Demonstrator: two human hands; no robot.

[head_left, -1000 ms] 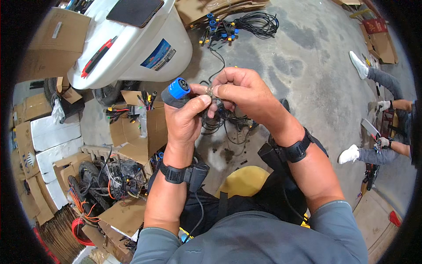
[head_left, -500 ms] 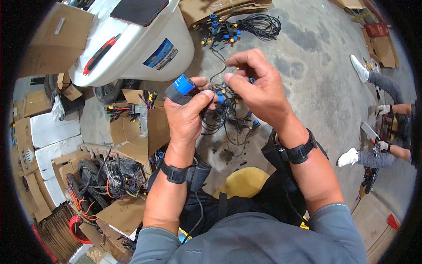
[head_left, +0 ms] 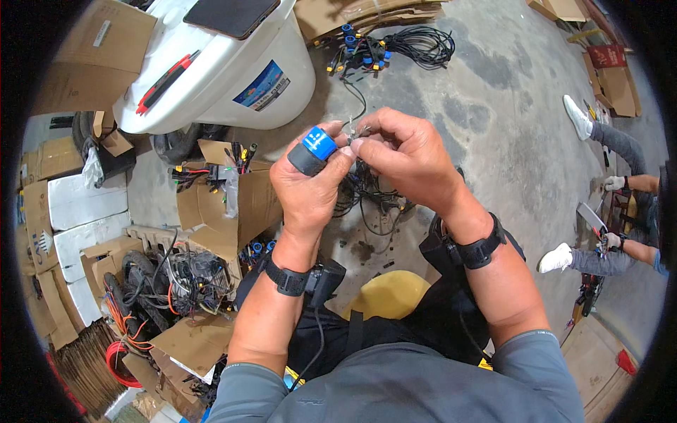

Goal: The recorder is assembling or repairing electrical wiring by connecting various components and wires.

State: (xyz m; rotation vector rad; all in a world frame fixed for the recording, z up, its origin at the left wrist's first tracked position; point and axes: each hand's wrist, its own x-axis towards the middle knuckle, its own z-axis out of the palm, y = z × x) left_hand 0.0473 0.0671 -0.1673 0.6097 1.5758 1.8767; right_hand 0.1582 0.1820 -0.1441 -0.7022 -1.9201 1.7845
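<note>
My left hand [head_left: 305, 187] is closed round a blue and black cylindrical connector [head_left: 312, 151], which rests against the palm, with the thumb pressed toward the fingers. Thin, pale wire ends [head_left: 353, 131] stick up between my two hands. My right hand [head_left: 412, 151] pinches at these wires with thumb and forefinger, its fingertips close to the left ones. How the wires join the connector is hidden by the fingers. On the floor just beneath lies a tangle of black cables [head_left: 374, 206]. A dark cable [head_left: 362, 99] curves up from behind my hands toward the far bundle.
A white tub [head_left: 289, 84] at the far left bears a dark phone [head_left: 233, 15] and a red-black tool [head_left: 166, 82]. Beyond my hands lies a cable bundle [head_left: 423, 48]. An open cardboard box [head_left: 247, 204] stands left. Another person's gloved hand [head_left: 615, 183] shows at right.
My right hand has come down and left, and its fingertips now meet the wires beside my left hand. The connector has shifted slightly right and turned, and the pale wire ends show more plainly.
</note>
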